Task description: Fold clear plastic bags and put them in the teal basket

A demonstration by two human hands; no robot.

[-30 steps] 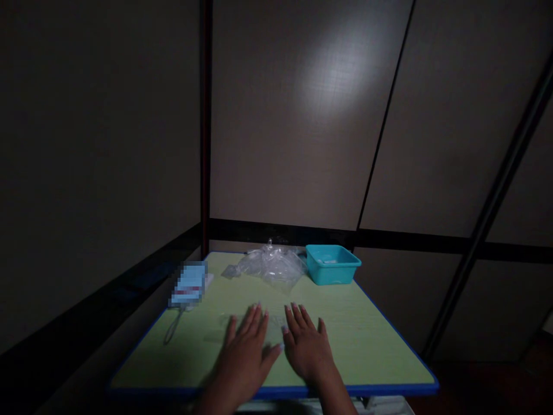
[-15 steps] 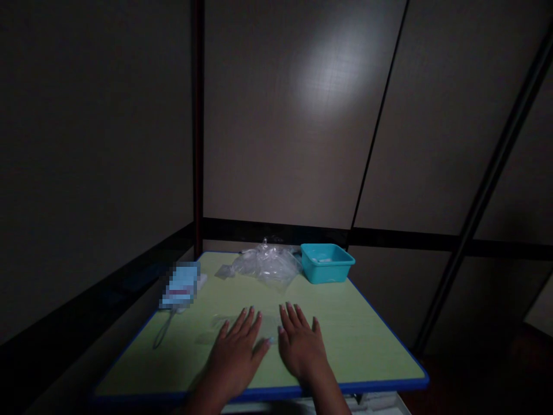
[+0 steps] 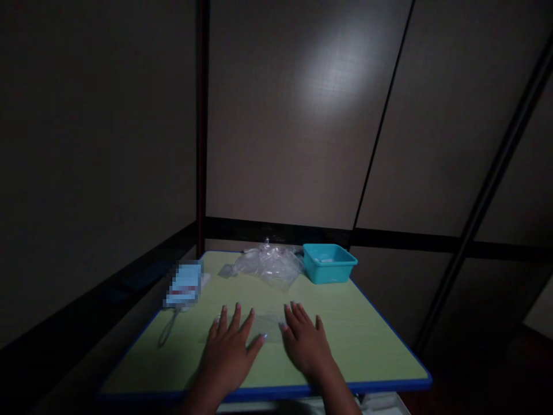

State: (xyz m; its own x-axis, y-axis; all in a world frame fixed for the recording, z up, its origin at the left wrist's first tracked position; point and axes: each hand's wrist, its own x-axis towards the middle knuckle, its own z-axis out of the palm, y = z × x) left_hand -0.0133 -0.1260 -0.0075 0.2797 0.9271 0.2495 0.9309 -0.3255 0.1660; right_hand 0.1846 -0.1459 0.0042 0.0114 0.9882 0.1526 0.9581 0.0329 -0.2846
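Observation:
A thin clear plastic bag (image 3: 268, 327) lies flat on the pale green table (image 3: 367, 340), hard to make out against the top. My left hand (image 3: 230, 350) rests palm down over its left part, with the fingers spread. Over the right edge of the bag, my right hand (image 3: 306, 341) lies palm down, fingers stretched forward. Neither hand grips anything. Much of the bag's left side is hidden under my left hand.
Crumpled clear plastic bags (image 3: 270, 264) are heaped at the back of the table. Beside them stands a turquoise basin (image 3: 329, 266) with something small inside. A blurred-out blue item (image 3: 185, 283) with a looped strap (image 3: 167, 329) lies at the left edge. Panelled walls (image 3: 280, 144) border the table.
My left hand has slid left and spread its fingers wider, while my right hand has shifted slightly right. The gap between them has grown. The view has moved a little.

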